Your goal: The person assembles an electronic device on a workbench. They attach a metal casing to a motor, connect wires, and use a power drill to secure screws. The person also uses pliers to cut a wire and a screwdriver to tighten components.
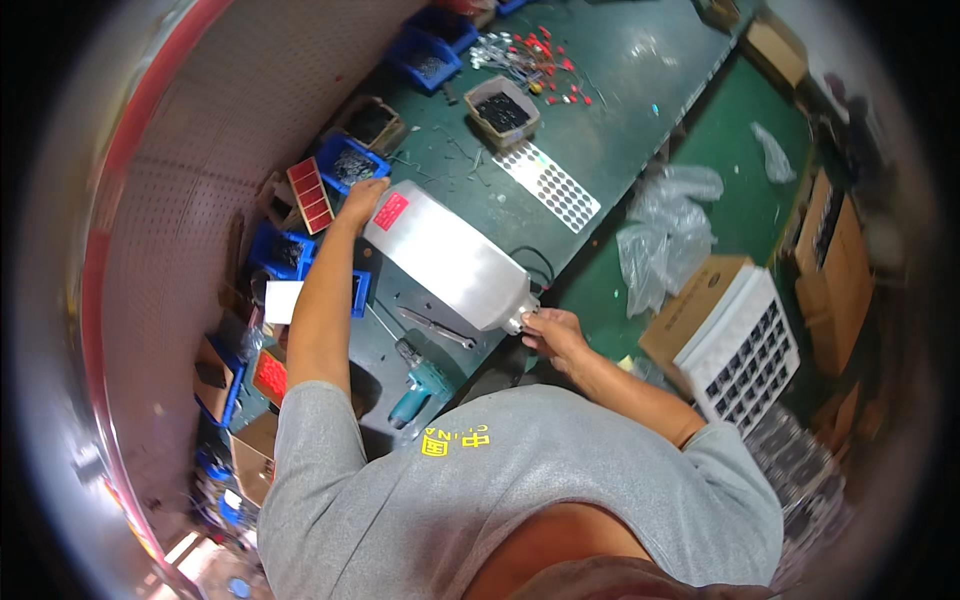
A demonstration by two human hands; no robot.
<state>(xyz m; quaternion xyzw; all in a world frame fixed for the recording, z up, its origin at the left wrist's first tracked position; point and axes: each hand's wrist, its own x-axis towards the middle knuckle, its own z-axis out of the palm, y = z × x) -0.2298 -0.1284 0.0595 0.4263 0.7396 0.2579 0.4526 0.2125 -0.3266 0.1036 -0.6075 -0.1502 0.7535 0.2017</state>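
A long silver metal housing (447, 252) with a red label lies slantwise on the green worktable (640, 60). Its body tapers to a narrow ribbed neck at the near right end. My left hand (362, 203) grips the far left end, its fingers partly hidden by the rim. At the neck, my right hand (557, 336) closes with thumb and fingers; whether a small part is also between them is hidden. A black cable (535, 262) loops beside the neck. Just left of the housing lie a wrench (440, 328) and a teal cordless drill (420, 388) with a long bit.
Blue bins (350, 163) of small parts line the pegboard wall (200, 180). Beyond the housing are a sheet of round stickers (550, 188), a box of black parts (503, 110) and red-tipped wires (545, 58). Plastic bags (665, 230) and a tray (745, 350) are at right.
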